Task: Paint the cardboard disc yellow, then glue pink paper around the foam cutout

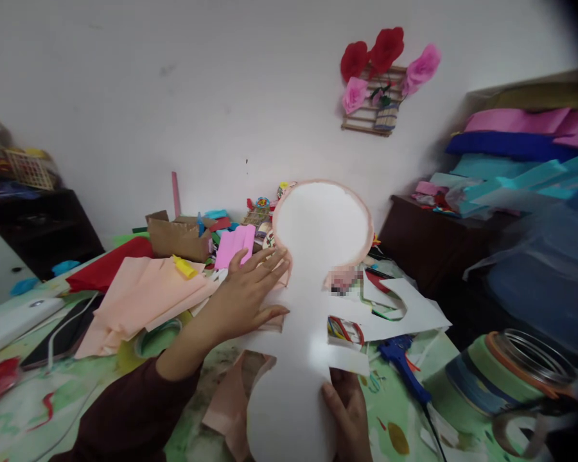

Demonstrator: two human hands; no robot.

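A white cardboard cutout [306, 333] stands tilted in front of me, with a round top, a narrow middle with side tabs, and a wide rounded bottom. Peach crepe paper [370, 224] edges its round top, and a loose peach flap [236, 401] hangs at the lower left. My left hand [250, 289] lies against the left side of the narrow part, fingers stretched out and touching the paper border. Low on the right edge, my right hand [349, 410] grips the cutout, thumb on the front and the other fingers behind it, partly hidden.
Left lie peach paper sheets [139, 295], a yellow tube [185, 267], a tape roll [158, 337] and a dark phone [60, 337]. Right are paper scraps [414, 311], a blue glue gun [404, 366] with its cord, and a green jar [491, 378]. A cardboard box [178, 236] stands behind.
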